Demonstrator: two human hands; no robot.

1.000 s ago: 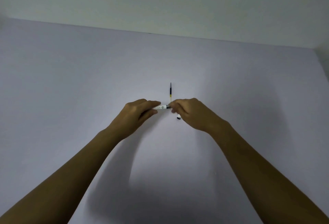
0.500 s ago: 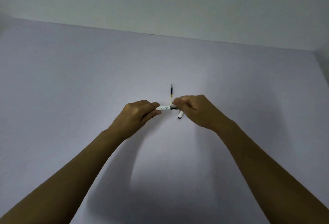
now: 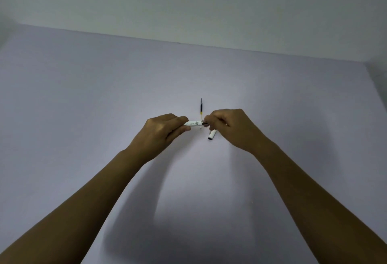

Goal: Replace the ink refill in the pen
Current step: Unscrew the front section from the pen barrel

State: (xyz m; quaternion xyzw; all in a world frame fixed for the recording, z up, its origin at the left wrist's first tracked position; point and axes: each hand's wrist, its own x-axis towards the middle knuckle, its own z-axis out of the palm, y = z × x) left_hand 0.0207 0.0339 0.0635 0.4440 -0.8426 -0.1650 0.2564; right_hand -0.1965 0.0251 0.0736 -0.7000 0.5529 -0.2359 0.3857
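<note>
A white pen barrel (image 3: 194,123) with small print lies level between both hands, just above the table. My left hand (image 3: 162,132) grips its left end. My right hand (image 3: 228,126) pinches the dark front section at the barrel's right end. A white pen cap (image 3: 212,135) with a dark opening pokes out from under my right hand; I cannot tell if it is held or lying on the table. Behind the hands a thin ink refill (image 3: 201,107), dark with a yellowish lower end, lies on the table pointing away from me.
The pale lilac table (image 3: 104,96) stretches wide on both sides. Its far edge meets a plain white wall (image 3: 188,8). The table's right edge shows at the far right.
My right hand has shifted slightly to the right and turned, so more of the white cap shows beneath it. The left hand and the refill have stayed put.
</note>
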